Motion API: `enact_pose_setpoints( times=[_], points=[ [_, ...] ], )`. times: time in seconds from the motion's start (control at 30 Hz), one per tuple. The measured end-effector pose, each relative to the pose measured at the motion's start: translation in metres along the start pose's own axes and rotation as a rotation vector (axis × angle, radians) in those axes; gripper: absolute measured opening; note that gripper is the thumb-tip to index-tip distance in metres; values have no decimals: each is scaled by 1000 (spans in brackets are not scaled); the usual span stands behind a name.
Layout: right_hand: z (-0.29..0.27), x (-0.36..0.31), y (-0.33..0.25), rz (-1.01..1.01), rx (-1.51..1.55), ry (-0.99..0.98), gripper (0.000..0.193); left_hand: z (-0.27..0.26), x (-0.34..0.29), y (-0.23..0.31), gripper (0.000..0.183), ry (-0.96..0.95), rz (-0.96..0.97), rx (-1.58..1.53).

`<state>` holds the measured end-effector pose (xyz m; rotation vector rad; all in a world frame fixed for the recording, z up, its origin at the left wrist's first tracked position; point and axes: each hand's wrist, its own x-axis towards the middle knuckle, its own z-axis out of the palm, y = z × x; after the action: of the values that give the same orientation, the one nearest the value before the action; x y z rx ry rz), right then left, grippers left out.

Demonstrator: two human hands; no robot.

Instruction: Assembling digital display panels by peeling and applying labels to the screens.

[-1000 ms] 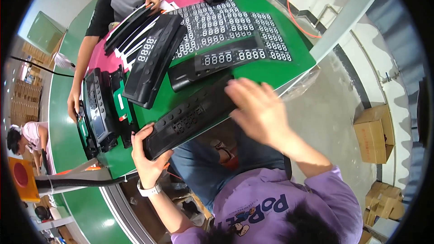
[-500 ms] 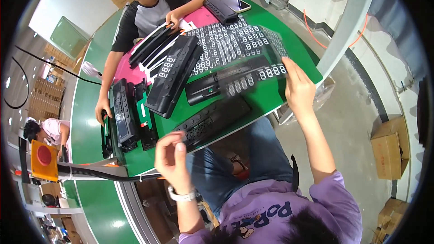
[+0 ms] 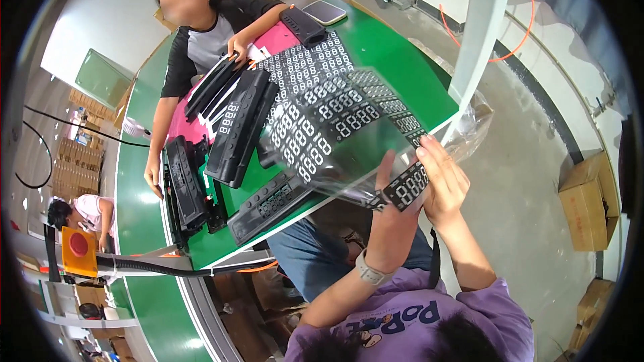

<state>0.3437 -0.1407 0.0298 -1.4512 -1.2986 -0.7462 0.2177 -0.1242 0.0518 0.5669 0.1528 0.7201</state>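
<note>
My right hand (image 3: 444, 184) pinches the edge of a clear plastic sheet (image 3: 359, 110) carrying rows of black stickers with white digit outlines. The sheet is lifted and tilted over the table's near edge. My left hand (image 3: 392, 231) is up against its lower corner, behind a black digit strip (image 3: 406, 188). One finger shows stretched out through the clear film; the strip and sheet hide the others. Below the sheet, a black casing with buttons (image 3: 272, 208) lies along the table edge. Another black casing (image 3: 235, 131), with white digits, rests on a stack to its left.
More digit sheets (image 3: 308, 60) lie on the green table (image 3: 382, 33). Across from me, a co-worker's hand (image 3: 238, 47) touches black parts; the other (image 3: 154, 177) is beside a casing (image 3: 184, 184). A phone (image 3: 324, 13) lies at the back. A red button on a yellow box (image 3: 79, 244) stands left.
My left hand has moved right, from beside the near casing to the sheet's corner. My right hand has come lower, bringing the sheet toward me. My view has shifted slightly.
</note>
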Motion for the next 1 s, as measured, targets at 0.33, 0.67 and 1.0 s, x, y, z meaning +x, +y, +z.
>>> enact_pose_setpoints(
  times=[0.33,0.67,1.0],
  points=[
    [-32,-23,-1,552,777,-362,90,-23,0,22,10,140,166,201],
    [-41,-10,-21,1173,1331,-371,44,-29,-5,9,13,129,-26,183],
    [-34,-28,-18,1458,1482,-44,41,-29,-4,22,16,-11,-69,57]
  ],
)
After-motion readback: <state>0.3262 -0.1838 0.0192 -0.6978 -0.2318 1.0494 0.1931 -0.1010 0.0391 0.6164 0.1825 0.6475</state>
